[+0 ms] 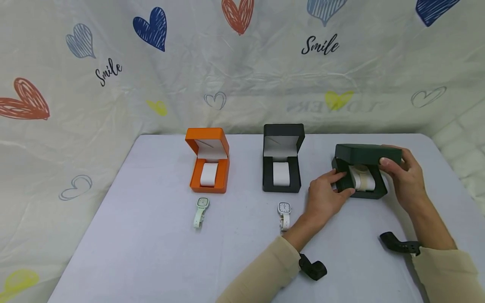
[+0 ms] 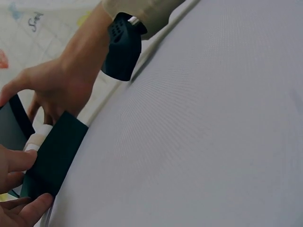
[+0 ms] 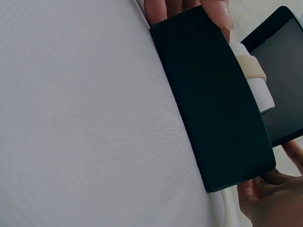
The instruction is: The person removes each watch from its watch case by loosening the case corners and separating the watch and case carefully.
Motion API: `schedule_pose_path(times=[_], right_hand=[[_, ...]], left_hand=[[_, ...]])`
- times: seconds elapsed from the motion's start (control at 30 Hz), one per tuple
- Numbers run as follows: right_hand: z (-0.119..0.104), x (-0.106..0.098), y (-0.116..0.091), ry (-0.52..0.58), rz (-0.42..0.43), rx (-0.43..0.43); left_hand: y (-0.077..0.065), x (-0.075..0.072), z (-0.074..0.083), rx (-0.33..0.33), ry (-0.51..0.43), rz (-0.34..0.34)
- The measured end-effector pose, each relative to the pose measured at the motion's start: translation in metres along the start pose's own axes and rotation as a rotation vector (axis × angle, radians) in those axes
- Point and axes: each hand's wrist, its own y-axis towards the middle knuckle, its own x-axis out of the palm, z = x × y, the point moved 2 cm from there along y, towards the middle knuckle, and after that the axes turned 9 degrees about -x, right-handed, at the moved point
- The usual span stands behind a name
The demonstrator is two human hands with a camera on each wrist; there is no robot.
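A dark green watch box [image 1: 377,194] stands at the right of the table with its lid [image 1: 363,154] partly raised. Inside it, a watch with a cream strap [image 3: 252,67] wraps a white cushion [image 1: 369,182]. My left hand [image 1: 323,198] grips the left side wall of the box, some fingers over the rim and others low on the outside, as the left wrist view shows. The lid's right end is held by my right hand [image 1: 411,181], thumb on the front and fingers behind.
An open orange watch box [image 1: 195,185] and an open black one [image 1: 267,183] each contain a white cushion. In front of them lie a pale green watch [image 1: 201,210] and a white watch [image 1: 284,214]. A heart-printed curtain [image 1: 257,84] hangs behind the white table [image 1: 159,252].
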Motion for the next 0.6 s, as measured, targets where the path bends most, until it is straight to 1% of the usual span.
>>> schedule_pose_path(times=[0.27,0.43,0.6], right_hand=[[0.001,0.003,0.001,0.021,0.013,-0.021],[-0.001,0.008,0.001,0.020,0.045,-0.076],[-0.007,0.016,0.004,0.036,0.081,-0.152]], left_hand=[[-0.001,0.000,0.002,-0.025,-0.012,0.018],[-0.001,0.000,0.001,-0.027,-0.018,0.025],[0.000,0.000,0.001,-0.009,-0.017,0.030]])
